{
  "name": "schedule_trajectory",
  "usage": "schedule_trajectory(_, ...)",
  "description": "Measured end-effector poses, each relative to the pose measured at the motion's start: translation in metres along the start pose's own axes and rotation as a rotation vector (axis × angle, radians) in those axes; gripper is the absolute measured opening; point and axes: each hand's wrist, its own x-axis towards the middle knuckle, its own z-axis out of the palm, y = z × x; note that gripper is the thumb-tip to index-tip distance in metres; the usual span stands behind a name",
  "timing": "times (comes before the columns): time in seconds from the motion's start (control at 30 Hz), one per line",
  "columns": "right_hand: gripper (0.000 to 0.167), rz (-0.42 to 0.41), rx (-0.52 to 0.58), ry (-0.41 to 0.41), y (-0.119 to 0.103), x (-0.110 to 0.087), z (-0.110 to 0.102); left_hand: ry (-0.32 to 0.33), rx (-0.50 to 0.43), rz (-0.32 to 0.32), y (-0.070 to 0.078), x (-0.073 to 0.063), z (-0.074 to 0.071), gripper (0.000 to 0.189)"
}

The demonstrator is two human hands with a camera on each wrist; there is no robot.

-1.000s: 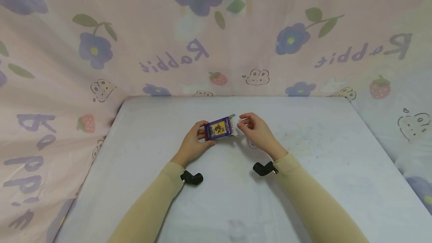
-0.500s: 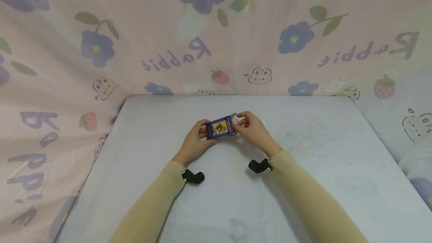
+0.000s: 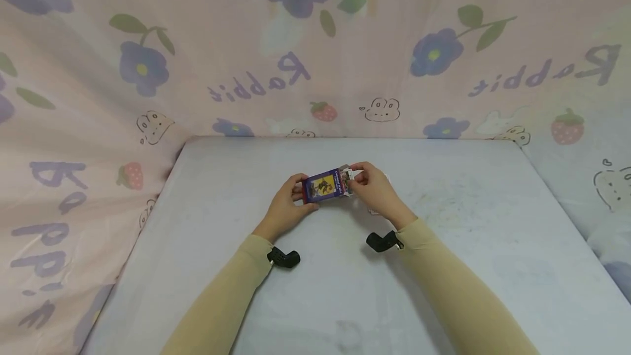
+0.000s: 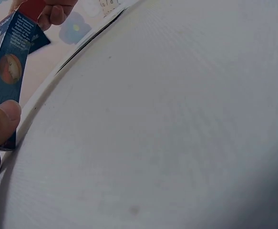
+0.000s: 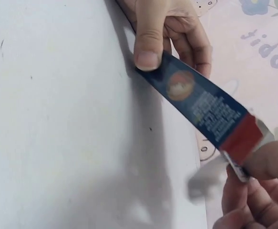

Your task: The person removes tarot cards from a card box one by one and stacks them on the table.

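A small blue card box with a yellow picture is held up tilted in my left hand. The left thumb lies along its narrow side, near the bottom end, in both wrist views. At the box's open right end, white flaps stick out. My right hand pinches cards that show a little way out of that opening. Up close in the right wrist view, the thumb and fingers sit right by a red part at the box's mouth. Under the right hand, more cards lie on the table, mostly hidden.
The white table carries faint stains to the right. A pink cloth with flowers and rabbits hangs behind and at the sides. Black wrist cameras sit at both sleeve cuffs.
My right hand moved left to the box's open end, then slightly back right, with cards showing past the opening. The left hand keeps its grip on the box, almost still.
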Motion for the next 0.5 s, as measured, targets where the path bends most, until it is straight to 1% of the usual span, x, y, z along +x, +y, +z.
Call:
schedule_trajectory(0.1,0.043,-0.011,0.020,0.003,0.002,-0.001,-0.004,0.000,0.008,-0.006,0.000,-0.001,-0.001,0.074)
schedule_trajectory(0.23,0.049,-0.037,0.023,-0.021,0.005,-0.003,-0.012,-0.001,0.014,-0.016,0.000,-0.002,-0.001,0.074)
schedule_trajectory(0.4,0.047,-0.075,-0.005,-0.039,0.008,-0.008,-0.024,-0.006,0.012,-0.019,0.001,-0.001,-0.001,0.074)
schedule_trajectory(0.5,0.045,-0.076,-0.008,-0.039,0.008,-0.011,-0.031,-0.007,0.010,-0.017,0.002,0.000,-0.002,0.074)
